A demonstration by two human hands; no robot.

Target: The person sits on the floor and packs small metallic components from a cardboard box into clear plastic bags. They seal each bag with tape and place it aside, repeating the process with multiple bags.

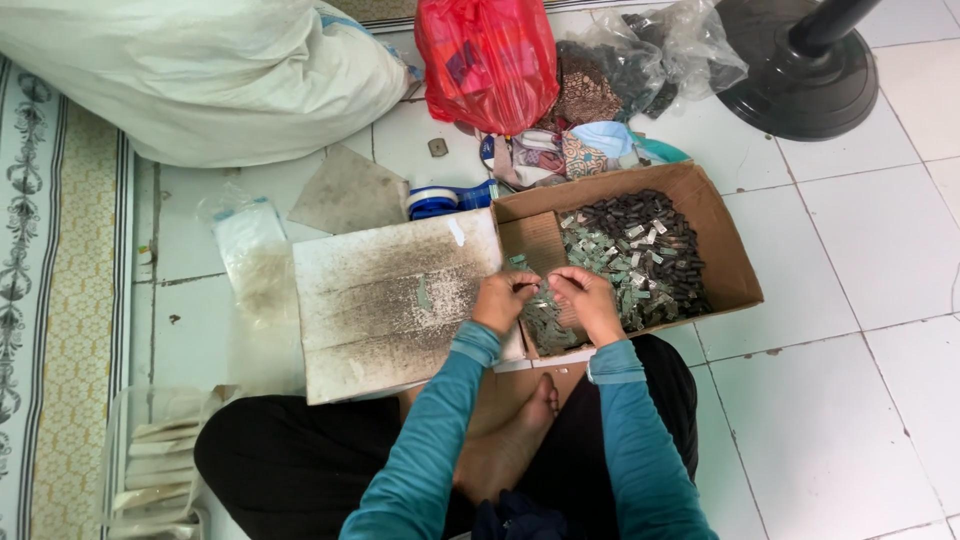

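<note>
1. the white tiled floor (850, 400) carries everything; the person sits cross-legged on it, with a big white sack (200, 70) at the far left, a red plastic bag (487, 55) beyond the work and a black fan base (800, 70) at the far right.
2. a dusty flat board (390, 300) lies to the left of the knees and gives a firm surface just beside the hands.
3. an open cardboard box (725, 255) stands touching the board's right edge; it holds a heap of small dark and greenish pieces (640, 250), piled mostly toward its far right side.
4. the left hand (505, 300) and the right hand (590, 300) meet over the near left corner of the box, both curled narrow, fingertips pinching one small greenish piece (543, 290) between them; its exact shape is too small to tell.
5. judged from this, the step goes best if the hands stay low over the box, so a dropped piece falls back into the heap, with the grip kept at the fingertips and each hand holding one end of the piece.
</note>
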